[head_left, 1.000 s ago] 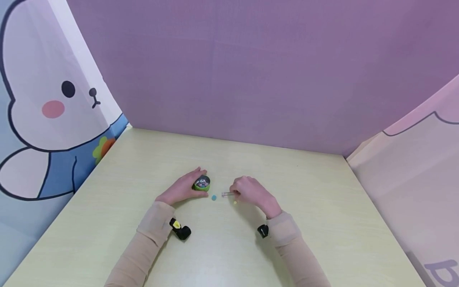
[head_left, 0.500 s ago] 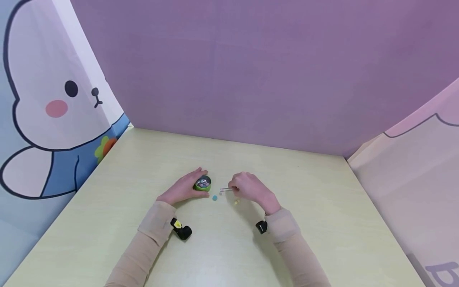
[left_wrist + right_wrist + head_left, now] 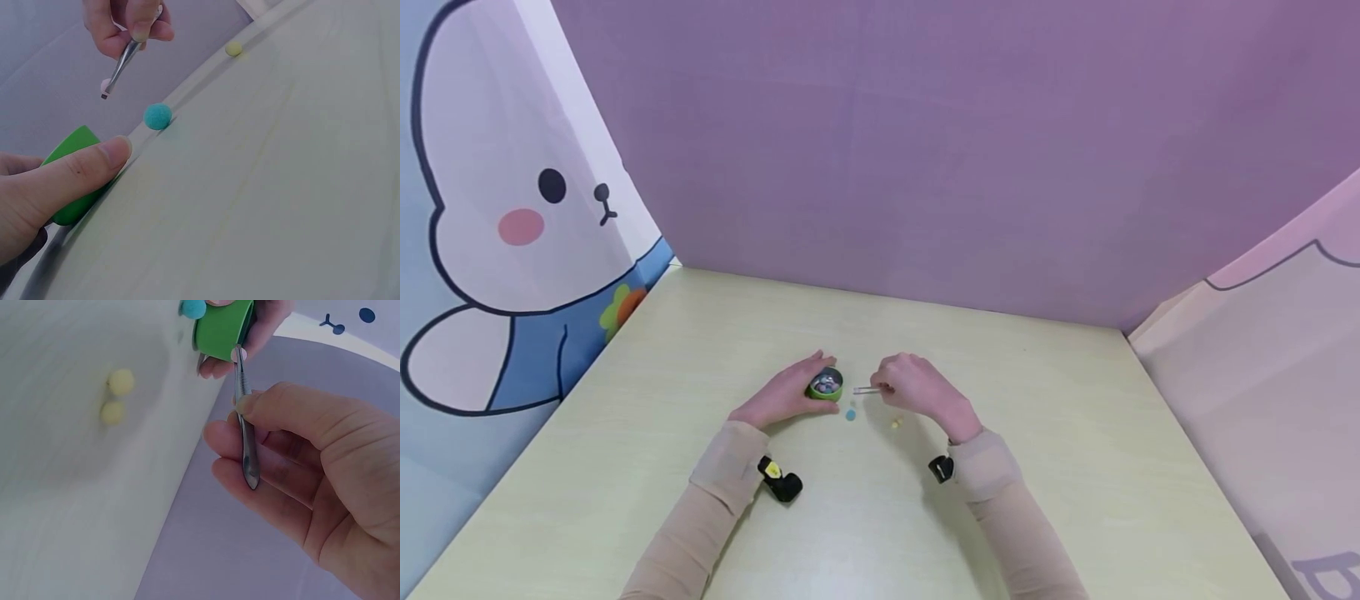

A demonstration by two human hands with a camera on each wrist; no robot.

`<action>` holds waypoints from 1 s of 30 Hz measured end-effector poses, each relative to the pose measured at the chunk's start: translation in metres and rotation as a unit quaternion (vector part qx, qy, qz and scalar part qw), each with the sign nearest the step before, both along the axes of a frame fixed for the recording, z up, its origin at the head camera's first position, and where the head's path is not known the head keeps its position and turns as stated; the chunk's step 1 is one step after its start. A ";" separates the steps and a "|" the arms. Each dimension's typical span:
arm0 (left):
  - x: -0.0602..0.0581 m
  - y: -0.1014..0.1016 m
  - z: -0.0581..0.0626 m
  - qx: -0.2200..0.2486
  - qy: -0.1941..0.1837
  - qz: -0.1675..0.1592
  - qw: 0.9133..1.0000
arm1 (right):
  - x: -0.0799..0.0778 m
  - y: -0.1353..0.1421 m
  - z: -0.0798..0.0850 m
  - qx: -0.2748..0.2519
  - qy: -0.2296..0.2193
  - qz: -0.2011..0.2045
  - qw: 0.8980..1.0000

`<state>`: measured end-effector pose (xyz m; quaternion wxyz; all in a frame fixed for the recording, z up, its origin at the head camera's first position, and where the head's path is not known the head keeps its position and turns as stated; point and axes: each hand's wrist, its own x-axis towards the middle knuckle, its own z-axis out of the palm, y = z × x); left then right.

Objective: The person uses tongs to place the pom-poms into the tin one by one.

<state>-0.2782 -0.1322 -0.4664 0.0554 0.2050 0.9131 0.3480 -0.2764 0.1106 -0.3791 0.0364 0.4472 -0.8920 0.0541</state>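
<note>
My left hand (image 3: 786, 390) holds a small green cup (image 3: 826, 385) on the table, thumb on the near side and fingers round the far side. Several small pale balls lie in its silvery inside. In the right wrist view, my right hand (image 3: 300, 450) pinches metal tweezers (image 3: 247, 434) between thumb and fingers. At the tweezer tips is a pale pink fuzzy ball (image 3: 105, 85), raised above the table and just right of the cup in the head view. A blue pom-pom (image 3: 157, 117) lies on the table near my left thumb.
Two yellow pom-poms, one of them this upper ball (image 3: 121, 382), lie on the table below my right hand. A purple cloth (image 3: 925, 167) stands behind the table, with printed cloths at both sides. Black devices sit at both wrists.
My right hand has moved left and slightly away from me, bringing the tweezers and pale ball up off the table closer to the cup. My left hand keeps its hold on the cup.
</note>
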 end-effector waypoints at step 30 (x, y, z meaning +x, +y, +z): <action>0.001 -0.002 0.001 0.002 0.009 -0.005 1.000 | -0.007 -0.027 0.006 0.006 -0.006 0.017 1.000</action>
